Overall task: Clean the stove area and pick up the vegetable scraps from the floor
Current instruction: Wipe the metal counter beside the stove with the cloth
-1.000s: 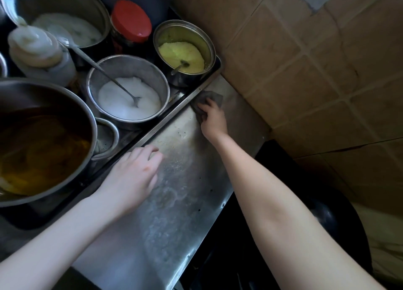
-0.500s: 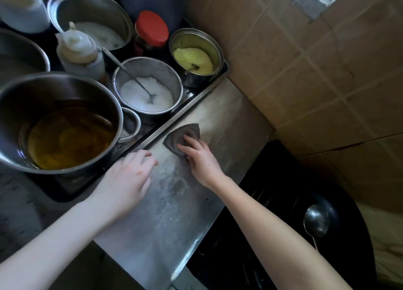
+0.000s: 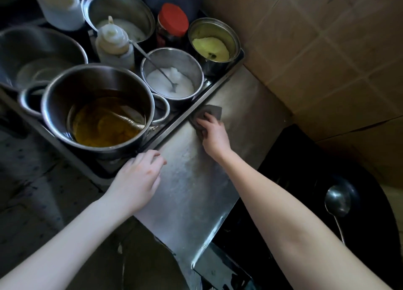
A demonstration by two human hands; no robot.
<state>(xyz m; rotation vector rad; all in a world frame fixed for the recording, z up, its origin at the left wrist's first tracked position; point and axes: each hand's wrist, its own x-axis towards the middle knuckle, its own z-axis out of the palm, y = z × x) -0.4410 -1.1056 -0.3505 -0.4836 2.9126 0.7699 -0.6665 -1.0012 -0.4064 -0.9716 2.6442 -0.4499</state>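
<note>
- Beside the tiled wall (image 3: 327, 60), your right hand (image 3: 214, 134) presses a dark cloth (image 3: 210, 112) flat on the steel bench (image 3: 196, 191).
- Your left hand (image 3: 136, 181) rests spread near the oil pot (image 3: 98, 110).

We've got both forearms bare, no sleeves showing; left hand (image 3: 136, 180) and right hand (image 3: 214, 134) have no gloves, rings or watch.
</note>
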